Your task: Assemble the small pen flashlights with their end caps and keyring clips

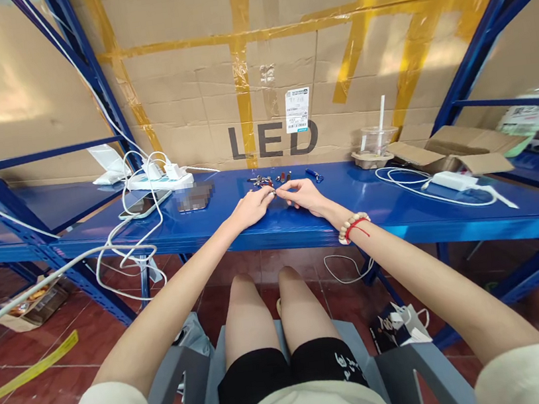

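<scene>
On the blue shelf top (249, 239), my left hand (254, 208) rests near the front edge, its fingers together and pinching at a tiny item beside the right fingertips. My right hand (303, 196), with a beaded bracelet (353, 225) on the wrist, has thumb and forefinger closed at the same spot. What lies between the fingertips is too small to name. Just behind the hands is a small pile of metallic and reddish pieces (261, 181). A blue small object (314, 175) lies behind my right hand.
At the left are a power strip (161, 182), white cables (149, 231), a phone (145, 204) and a dark, partly blurred object (195, 197). To the right stand a plastic cup (374, 140), an open carton (452, 144) and a white adapter (454, 181). Large cardboard (185, 100) rises behind.
</scene>
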The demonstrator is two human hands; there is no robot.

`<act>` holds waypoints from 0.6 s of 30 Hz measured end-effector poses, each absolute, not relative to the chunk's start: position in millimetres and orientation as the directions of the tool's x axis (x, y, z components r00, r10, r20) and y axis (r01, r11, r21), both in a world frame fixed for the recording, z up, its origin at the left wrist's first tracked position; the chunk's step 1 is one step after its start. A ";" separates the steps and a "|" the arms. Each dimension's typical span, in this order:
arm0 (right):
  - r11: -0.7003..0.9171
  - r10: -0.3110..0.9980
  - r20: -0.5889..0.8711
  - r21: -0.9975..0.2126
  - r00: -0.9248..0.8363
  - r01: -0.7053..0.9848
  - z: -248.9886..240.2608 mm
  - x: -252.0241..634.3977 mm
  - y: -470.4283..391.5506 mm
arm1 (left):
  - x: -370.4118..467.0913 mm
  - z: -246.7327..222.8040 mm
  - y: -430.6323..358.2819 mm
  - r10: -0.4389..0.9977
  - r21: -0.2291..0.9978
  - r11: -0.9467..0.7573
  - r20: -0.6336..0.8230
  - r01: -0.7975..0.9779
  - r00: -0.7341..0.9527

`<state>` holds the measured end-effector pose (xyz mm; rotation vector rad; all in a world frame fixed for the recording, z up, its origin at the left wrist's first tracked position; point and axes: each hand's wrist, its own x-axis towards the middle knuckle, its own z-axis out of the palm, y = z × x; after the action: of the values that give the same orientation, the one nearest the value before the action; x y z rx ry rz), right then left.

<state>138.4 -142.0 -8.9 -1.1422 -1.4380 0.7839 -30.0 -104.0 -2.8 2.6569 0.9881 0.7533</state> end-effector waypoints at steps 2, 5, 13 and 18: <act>0.320 0.940 0.338 -0.922 0.050 0.218 -8.7 138.5 -141.6 | -30.4 -3.0 -104.3 0.649 0.370 -0.761 0.401 0.534 0.647; 0.326 0.938 0.343 -0.924 0.055 0.200 -9.0 138.3 -140.5 | -31.0 -2.4 -105.8 0.635 0.385 -0.772 0.423 0.506 0.647; 0.343 0.935 0.353 -0.919 0.019 0.192 -10.1 138.3 -138.5 | -31.1 -2.4 -104.4 0.648 0.381 -0.761 0.410 0.525 0.641; 0.335 0.940 0.341 -0.921 -0.005 0.198 -10.5 138.6 -138.4 | -31.7 -1.5 -104.2 0.680 0.388 -0.733 0.395 0.559 0.618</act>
<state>138.6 -138.4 -10.5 -1.0965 -1.4730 0.8271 -31.7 -104.2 -1.5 2.6159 1.0179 0.7785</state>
